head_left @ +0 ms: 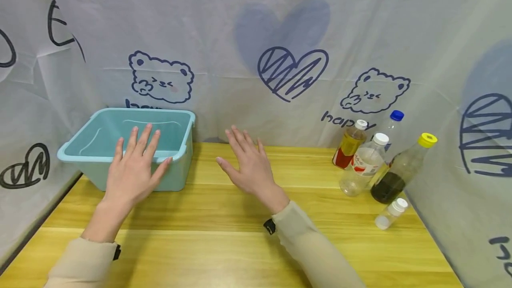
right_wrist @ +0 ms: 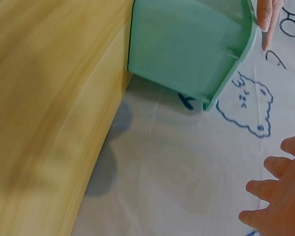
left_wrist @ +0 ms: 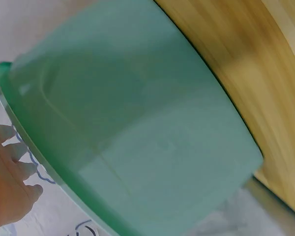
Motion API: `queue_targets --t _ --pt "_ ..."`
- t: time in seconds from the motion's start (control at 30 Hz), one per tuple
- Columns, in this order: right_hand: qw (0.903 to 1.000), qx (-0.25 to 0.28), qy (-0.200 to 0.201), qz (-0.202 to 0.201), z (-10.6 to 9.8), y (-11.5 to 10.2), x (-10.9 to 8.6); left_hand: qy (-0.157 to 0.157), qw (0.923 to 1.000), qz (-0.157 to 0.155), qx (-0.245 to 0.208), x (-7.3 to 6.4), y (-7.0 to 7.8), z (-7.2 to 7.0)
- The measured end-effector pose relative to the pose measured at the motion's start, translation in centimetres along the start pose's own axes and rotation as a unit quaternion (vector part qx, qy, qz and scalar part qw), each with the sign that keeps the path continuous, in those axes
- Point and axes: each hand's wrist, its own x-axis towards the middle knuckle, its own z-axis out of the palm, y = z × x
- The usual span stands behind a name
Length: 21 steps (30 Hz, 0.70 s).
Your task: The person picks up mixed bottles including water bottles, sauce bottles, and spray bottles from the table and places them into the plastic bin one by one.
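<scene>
My left hand (head_left: 134, 172) is spread palm down, its fingers straight, overlapping the near rim of a light teal plastic basin (head_left: 182, 170) in the head view. In the left wrist view the basin's side wall (left_wrist: 137, 123) fills most of the picture, with the fingers (left_wrist: 14, 150) beside its rim. To the right of the basin, my right hand (head_left: 254, 168) hovers over the wooden table with fingers extended and nothing in them. The right wrist view shows that hand (right_wrist: 280, 191) at the right edge, apart from the basin (right_wrist: 187, 49).
At the table's (head_left: 224, 252) right side stand several bottles: one with red-and-yellow contents or label (head_left: 349, 146), a clear one with a white cap (head_left: 362, 168), a blue-capped one (head_left: 394, 123), a yellow-capped one with dark liquid (head_left: 394, 186), and a small white-capped one (head_left: 391, 214). Printed cloth (head_left: 224, 21) hangs behind.
</scene>
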Motion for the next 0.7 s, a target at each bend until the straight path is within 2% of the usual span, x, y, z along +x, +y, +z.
queue_targets --t 0.23,0.7 --pt "0.9994 -0.01 -0.031 -0.012 1.0 -1.5 1.8 -0.024 0.9994 0.009 0.022 -0.3 -3.3 -1.1" --pt "0.9958 -0.014 -0.086 -0.029 2.6 -4.5 4.7 -0.079 0.9944 0.019 0.067 -1.3 -11.3 -3.5"
